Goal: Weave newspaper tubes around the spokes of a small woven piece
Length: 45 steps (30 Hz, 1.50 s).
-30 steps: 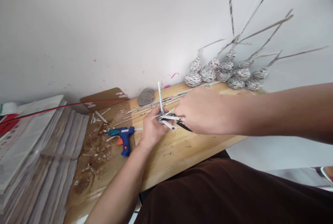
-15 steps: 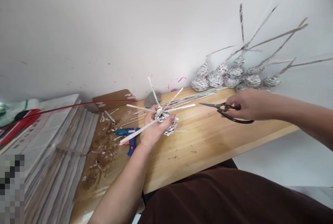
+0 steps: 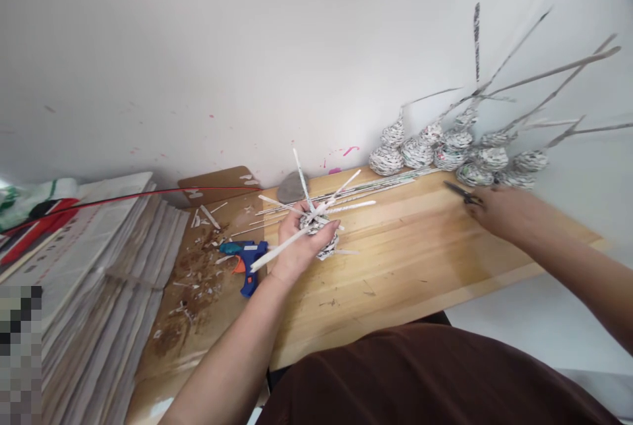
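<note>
My left hand [image 3: 301, 247] is closed around a small woven paper piece [image 3: 326, 244] above the wooden board [image 3: 386, 267]. White paper tubes stick out of this piece in several directions. Over the right part of the board, my right hand [image 3: 502, 211] has its fingers on the dark scissors [image 3: 465, 194], whose blades point left and away from me. Just beyond that hand stand several gourd-shaped woven paper pieces [image 3: 452, 141] with long stems, close to the wall. Thin paper tubes [image 3: 380, 182] lie along the board's far edge, between my two hands.
A blue glue gun [image 3: 251, 260] lies left of my left hand, near paper scraps [image 3: 200, 280] on a stained brown surface. Stacked newspapers [image 3: 119, 267] fill the left side. Near the wall are a grey round object [image 3: 291, 188] and a red and black cable [image 3: 148, 194].
My right hand has moved right and away from me with the scissors, towards the woven pieces. The view has shifted slightly. My left hand still holds its woven piece.
</note>
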Motion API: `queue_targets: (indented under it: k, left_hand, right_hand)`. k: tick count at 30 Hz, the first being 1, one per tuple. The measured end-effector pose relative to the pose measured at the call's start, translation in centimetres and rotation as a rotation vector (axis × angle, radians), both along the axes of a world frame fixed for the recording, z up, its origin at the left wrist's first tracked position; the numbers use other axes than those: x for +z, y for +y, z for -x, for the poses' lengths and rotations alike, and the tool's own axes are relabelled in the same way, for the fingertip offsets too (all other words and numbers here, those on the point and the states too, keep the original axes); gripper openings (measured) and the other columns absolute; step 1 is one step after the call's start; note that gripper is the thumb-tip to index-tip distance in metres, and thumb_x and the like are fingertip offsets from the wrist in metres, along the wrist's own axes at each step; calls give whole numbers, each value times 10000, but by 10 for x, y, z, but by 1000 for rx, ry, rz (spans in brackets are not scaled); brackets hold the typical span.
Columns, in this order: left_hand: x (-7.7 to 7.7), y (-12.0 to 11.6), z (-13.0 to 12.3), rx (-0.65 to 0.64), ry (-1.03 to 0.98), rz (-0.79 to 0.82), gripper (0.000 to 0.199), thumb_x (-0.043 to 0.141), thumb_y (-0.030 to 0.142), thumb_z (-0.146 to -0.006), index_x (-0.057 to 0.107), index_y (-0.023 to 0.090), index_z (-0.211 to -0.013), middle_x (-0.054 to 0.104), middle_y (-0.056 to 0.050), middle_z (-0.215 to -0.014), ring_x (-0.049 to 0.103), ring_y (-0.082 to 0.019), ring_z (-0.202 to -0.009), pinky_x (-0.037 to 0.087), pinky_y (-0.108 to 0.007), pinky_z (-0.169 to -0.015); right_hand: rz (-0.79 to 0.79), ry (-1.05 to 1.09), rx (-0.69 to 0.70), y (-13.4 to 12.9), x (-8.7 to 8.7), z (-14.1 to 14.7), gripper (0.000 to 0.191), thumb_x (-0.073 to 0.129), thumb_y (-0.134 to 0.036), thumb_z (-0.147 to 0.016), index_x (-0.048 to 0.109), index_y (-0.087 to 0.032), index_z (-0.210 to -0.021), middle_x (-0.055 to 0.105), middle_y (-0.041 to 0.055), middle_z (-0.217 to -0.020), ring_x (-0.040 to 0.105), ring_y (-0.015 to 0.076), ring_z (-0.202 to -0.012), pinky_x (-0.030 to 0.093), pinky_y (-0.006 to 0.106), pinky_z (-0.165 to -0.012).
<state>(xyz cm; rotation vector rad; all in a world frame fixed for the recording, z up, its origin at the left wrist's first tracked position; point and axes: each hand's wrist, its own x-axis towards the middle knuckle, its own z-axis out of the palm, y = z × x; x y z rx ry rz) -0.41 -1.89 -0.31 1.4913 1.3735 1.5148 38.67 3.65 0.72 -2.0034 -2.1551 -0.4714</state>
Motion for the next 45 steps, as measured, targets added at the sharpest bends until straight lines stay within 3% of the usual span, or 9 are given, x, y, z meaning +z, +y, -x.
queue_targets:
  k: [5,9,12,18,21,28,36,41,45]
  left_hand:
    - [-4,-2,-4,28,45,20,338,819,350,-666,642,179,-898,629,32,-675,533,-104,-578,442,-209,-566]
    - [-12,-3,-5,-42,-11,4,343,813,298,-672,625,190,-938,674,25,-737,588,-115,-617,470,-214,-602]
    - [-15,-2,-3,-55,43,-55,257,752,254,-691,621,190,-903,687,12,-759,612,-139,-660,492,-238,-636]
    - [-13,2,0,-82,213,-148,268,667,203,-713,675,182,-980,738,-34,-926,656,-180,-813,519,-280,-761]
    - [-14,2,-2,-133,250,-79,134,670,215,-713,675,167,-838,717,-25,-806,636,-168,-726,501,-265,-684]
    - [-23,-2,-5,-209,180,63,174,712,314,-714,650,154,-744,627,8,-631,531,-118,-562,451,-228,-557]
    - [-19,1,1,-131,136,-28,159,708,314,-741,668,167,-786,671,-22,-733,597,-157,-671,498,-261,-643]
    - [-21,1,5,-117,265,-104,142,705,267,-749,585,192,-733,614,3,-677,577,-154,-652,475,-262,-632]
    - [-22,-2,4,-116,351,-116,158,706,296,-759,579,203,-780,629,-10,-735,581,-170,-696,480,-289,-673]
  right_hand:
    - [-127,463,702,-43,30,121,116,649,-274,-920,753,-228,-938,768,61,-857,674,172,-733,478,303,-655]
    - [-154,626,840,-57,34,206,186,759,-355,-841,696,-205,-931,730,65,-865,653,233,-834,517,382,-798]
    - [-174,666,895,-49,23,238,227,789,-336,-806,673,-187,-933,726,88,-906,635,262,-898,505,404,-833]
    - [-117,865,974,-32,17,245,127,633,-198,-916,676,-193,-797,716,54,-782,621,189,-752,483,324,-734]
    - [-68,900,999,-29,24,240,129,659,-177,-884,697,-194,-762,701,35,-732,617,168,-722,471,302,-712]
    - [391,1228,786,-20,21,240,276,733,-377,-850,690,-156,-690,670,0,-645,578,116,-575,410,240,-527]
    - [-96,1069,984,-22,15,230,83,728,-274,-877,727,-199,-913,747,35,-838,640,164,-774,489,320,-771]
    - [-135,791,981,-25,5,233,176,794,-328,-810,666,-208,-813,721,42,-794,597,205,-783,455,371,-778]
    - [-180,819,1041,-29,-1,235,54,693,-202,-868,680,-214,-817,737,36,-801,603,204,-794,461,386,-799]
